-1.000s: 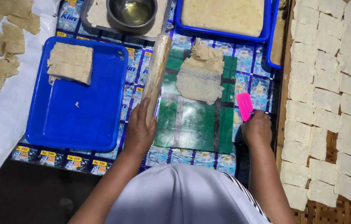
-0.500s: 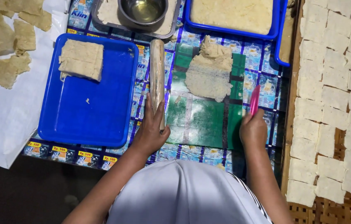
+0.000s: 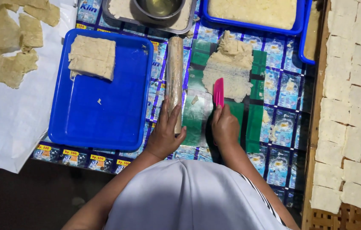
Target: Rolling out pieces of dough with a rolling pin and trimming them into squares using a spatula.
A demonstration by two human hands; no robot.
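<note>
At the middle of the head view, the left hand (image 3: 163,136) wraps the near end of a rolling pin (image 3: 174,81), which lies on the table pointing to 12 o'clock. Its grip is closed on the pin: fingers curl over the left side, thumb on the right. At 3 o'clock from it, close by, the right hand (image 3: 225,127) is closed on a pink scraper (image 3: 218,91), the blade standing on edge and pointing to 12 o'clock. The blade tip touches the near edge of a ragged sheet of dough (image 3: 231,70) that lies on the green mat (image 3: 248,123), just right of the pin.

Judging from this, the scraper is at work on the dough's edge. To do it well, the blade would be kept low and slid under the edge rather than pushed into it, since the sheet looks thin and already torn; the pin is best held steady, clear of the dough.

At 9 o'clock from the pin sits a blue tray (image 3: 103,115) with a folded slab of dough (image 3: 92,56) in its far left corner. At 12 o'clock are a metal bowl (image 3: 159,7) and a second blue tray (image 3: 253,15) filled with pale paste. At 3 o'clock, cut squares (image 3: 351,102) lie in rows on a woven rack (image 3: 338,217). At 10 o'clock, dried pieces (image 3: 14,47) lie on white paper (image 3: 10,127).
</note>
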